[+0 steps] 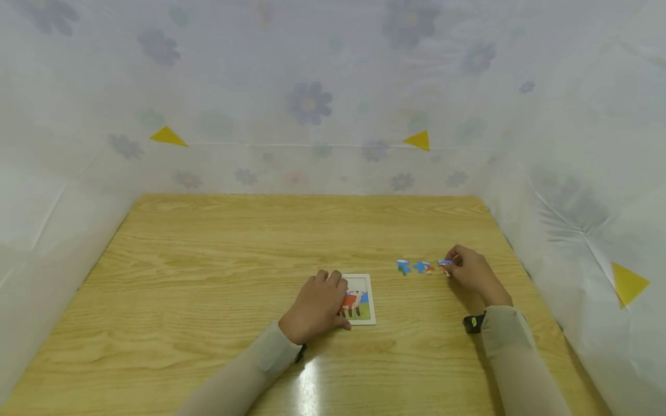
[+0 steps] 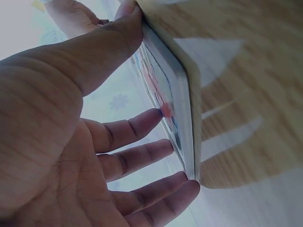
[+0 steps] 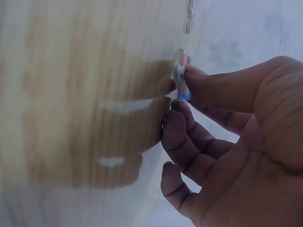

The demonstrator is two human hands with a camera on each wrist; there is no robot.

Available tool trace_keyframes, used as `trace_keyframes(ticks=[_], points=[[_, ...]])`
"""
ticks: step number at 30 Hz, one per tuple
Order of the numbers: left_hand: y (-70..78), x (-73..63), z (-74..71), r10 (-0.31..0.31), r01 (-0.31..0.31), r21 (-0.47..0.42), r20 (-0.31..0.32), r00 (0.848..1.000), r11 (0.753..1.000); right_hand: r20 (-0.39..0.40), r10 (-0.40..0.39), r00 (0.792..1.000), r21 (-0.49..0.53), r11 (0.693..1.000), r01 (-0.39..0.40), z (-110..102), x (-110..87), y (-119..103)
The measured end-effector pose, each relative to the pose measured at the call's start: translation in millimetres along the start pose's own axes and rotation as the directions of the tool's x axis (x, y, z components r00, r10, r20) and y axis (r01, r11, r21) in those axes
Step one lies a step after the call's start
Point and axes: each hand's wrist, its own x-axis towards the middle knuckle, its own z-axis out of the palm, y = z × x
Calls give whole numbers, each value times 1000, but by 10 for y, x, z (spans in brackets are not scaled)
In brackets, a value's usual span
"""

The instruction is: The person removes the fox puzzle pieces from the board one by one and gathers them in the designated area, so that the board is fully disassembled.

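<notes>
Left hand (image 1: 317, 303) spreads wide on a part-filled animal jigsaw tray (image 1: 372, 303); farther right, right hand (image 1: 473, 276) pinches a jigsaw piece (image 3: 181, 78).

Pale flower-printed sheeting (image 1: 234, 86) with yellow triangles (image 1: 419, 140) borders a wood-grain table (image 1: 208, 248) on three sides.

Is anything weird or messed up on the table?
Yes, the puzzle board looks unfinished: its top strip is blank, so the picture stops short. Loose pieces lie on the table to its right. I see nothing spilled.
</notes>
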Motion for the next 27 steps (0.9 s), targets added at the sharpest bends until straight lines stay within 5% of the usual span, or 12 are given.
trace_keyframes(ticks=[20,27], points=[[-70,-1,45,21,-21,10,32,999,1000,-36,-70,997,24,997,71,66,-32,-116],[-211,-20,81,40,-38,-124,15,999,992,-39,-165,985,16,986,166,172,-45,-407]])
